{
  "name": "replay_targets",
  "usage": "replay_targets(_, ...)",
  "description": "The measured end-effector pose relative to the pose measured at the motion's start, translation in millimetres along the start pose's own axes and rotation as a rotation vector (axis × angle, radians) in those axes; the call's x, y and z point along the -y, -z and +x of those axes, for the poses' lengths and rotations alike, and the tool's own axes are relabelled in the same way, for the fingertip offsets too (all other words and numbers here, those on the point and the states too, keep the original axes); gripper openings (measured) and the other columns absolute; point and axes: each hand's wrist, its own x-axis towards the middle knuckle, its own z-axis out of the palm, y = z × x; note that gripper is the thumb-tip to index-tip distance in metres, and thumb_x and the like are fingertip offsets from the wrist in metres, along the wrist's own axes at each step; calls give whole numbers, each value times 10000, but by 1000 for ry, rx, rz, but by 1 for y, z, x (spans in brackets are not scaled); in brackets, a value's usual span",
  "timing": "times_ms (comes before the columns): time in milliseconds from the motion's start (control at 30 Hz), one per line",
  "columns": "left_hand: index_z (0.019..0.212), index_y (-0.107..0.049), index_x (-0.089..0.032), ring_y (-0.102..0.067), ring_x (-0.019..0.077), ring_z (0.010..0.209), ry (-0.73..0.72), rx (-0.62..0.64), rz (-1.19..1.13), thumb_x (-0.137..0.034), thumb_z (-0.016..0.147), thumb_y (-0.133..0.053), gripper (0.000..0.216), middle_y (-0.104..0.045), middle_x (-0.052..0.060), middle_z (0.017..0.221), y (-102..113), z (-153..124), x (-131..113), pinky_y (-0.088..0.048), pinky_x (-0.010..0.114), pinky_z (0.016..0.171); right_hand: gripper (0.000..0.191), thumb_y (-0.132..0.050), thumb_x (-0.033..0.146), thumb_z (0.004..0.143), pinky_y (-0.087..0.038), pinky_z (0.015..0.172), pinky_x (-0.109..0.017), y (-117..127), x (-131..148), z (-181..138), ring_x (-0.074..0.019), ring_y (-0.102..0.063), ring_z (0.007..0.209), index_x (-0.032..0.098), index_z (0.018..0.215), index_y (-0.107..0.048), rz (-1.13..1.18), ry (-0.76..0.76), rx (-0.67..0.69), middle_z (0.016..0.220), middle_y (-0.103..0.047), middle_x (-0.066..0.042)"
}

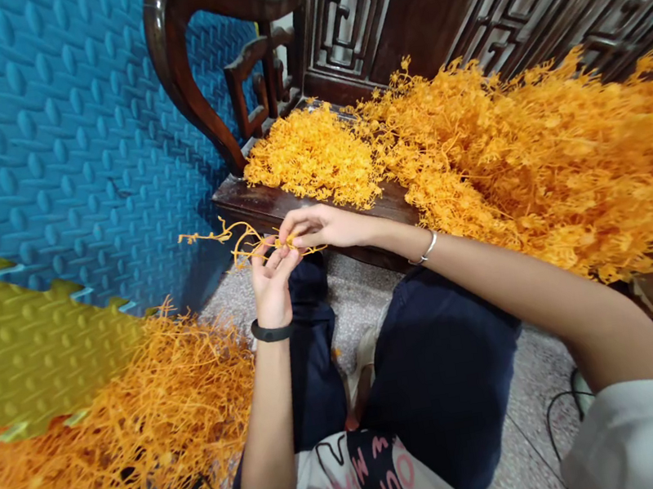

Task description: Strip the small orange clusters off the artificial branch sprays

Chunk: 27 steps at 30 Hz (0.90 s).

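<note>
Between my two hands is an orange plastic sprig (243,237) with thin curling stems that stick out to the left. My left hand (272,282), with a dark band at its wrist, pinches the sprig from below. From the right, my right hand (324,227) closes its fingertips on the same sprig, close against the left fingers. The exact spot where the fingertips meet is partly hidden. Just beyond my hands, a heap of small yellow-orange plastic flower pieces (316,155) lies on the dark wooden bench seat (261,199).
A large pile of orange branched sprigs (510,149) covers the bench to the right. Bare orange stems (160,411) are heaped at lower left. The bench's curved armrest (181,69) rises ahead, beside blue foam matting (34,117). A dark cable (552,415) lies on the floor at right.
</note>
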Motion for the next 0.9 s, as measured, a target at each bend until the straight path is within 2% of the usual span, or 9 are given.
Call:
replay_targets(100,944,-506,-209,-639,142,793,-16,-9,-25,-221,564,-774,465,-652,26,876,-1,-1,0,-503,327,772,170,-568,87,763,-470,731,-230,-1,1,0,-74,-575,759,118,921,-512,15,-1,-16,835,-611,-21)
replay_targets(233,964,-499,-221,-637,146,825,-87,-41,-23,-268,611,-747,434,-643,33,928,-2,-2,1,-506,306,752,207,-616,115,733,-468,774,-253,-2,3,1,-88,-578,811,118,926,-543,-25,40,-46,870,-615,-28)
replay_targets(467,995,-508,-246,-618,126,832,-160,-43,19,-247,589,-760,478,-620,6,885,-1,-2,-1,-473,286,819,126,-626,182,736,-430,673,-226,-2,1,0,-92,-490,782,133,852,-636,-282,160,-159,852,-549,-23)
replay_targets(600,995,-507,-242,-605,101,764,-138,-34,28,-221,567,-767,502,-605,-10,841,1,-1,-2,-469,243,746,132,-518,172,810,-441,647,-233,1,-3,0,-75,-516,672,120,911,-587,-177,56,-63,779,-571,-17)
replay_targets(700,979,-510,-225,-601,86,704,-90,-26,34,-184,541,-777,515,-618,-13,831,1,-1,-3,-469,219,685,120,-488,138,813,-456,633,-233,2,-4,0,-69,-542,634,111,915,-544,-117,14,-72,764,-575,-16)
replay_targets(900,953,-499,-193,-630,104,668,-122,-7,106,-155,549,-771,489,-626,-51,677,0,-2,-5,-487,269,748,151,-486,37,738,-466,671,-234,0,1,-1,-65,-554,662,109,863,-532,-65,-44,-59,762,-588,-8)
